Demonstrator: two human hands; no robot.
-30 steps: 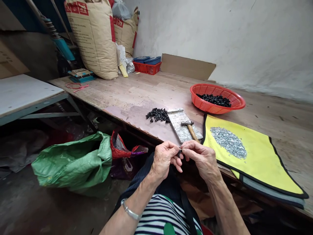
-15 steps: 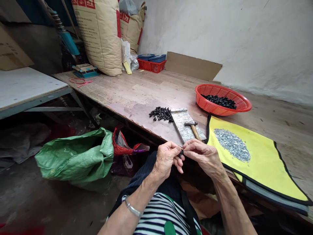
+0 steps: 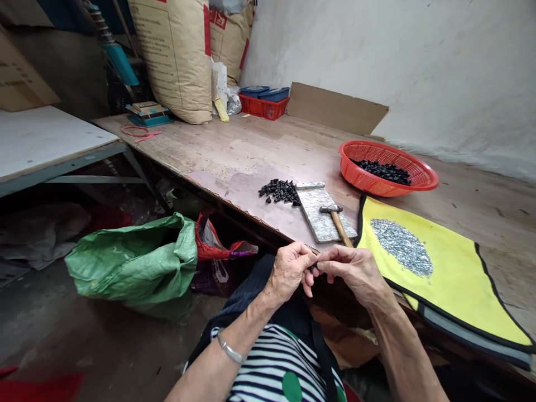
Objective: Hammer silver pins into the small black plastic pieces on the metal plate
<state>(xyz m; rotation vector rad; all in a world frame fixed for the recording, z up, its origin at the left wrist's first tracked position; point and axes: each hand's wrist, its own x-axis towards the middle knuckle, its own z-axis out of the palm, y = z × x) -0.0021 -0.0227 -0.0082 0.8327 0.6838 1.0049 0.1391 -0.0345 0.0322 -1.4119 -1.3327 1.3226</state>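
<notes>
Fingertips of both hands sit closer together than half a second ago, the slim gap between them closing, and less of the small dark part shows; the whole view has also shifted slightly. Left hand [image 3: 288, 272]: thumb and forefinger pinched, remaining fingers curled, gripping a small black piece [image 3: 312, 268] that is mostly hidden by the fingers. Right hand [image 3: 355, 272]: thumb and forefinger closed to a pinch against the left fingertips; whether anything fine lies between them cannot be told. Position of the piece: between the hands, in front of the bench edge, clear of the bench top. Judged on method, the left grip should stay firm and still as the anchor, with the right supplying only small, straight movements; a slip here would probably drop the piece below the bench, so working over the surface seems safer. Just beyond the hands, a hammer [image 3: 336, 222] rests on a silvery plate [image 3: 315, 207], its handle pointing towards the right hand; the wrist should be kept off it. Beside the plate lies a pile of black pieces [image 3: 281, 191], within easy reach. To the right, silvery bits [image 3: 402, 247] lie spread on a yellow cloth [image 3: 457, 285]; sleeves or forearms could scatter them. Farther out, a red basket [image 3: 352, 174] holds more black pieces.
</notes>
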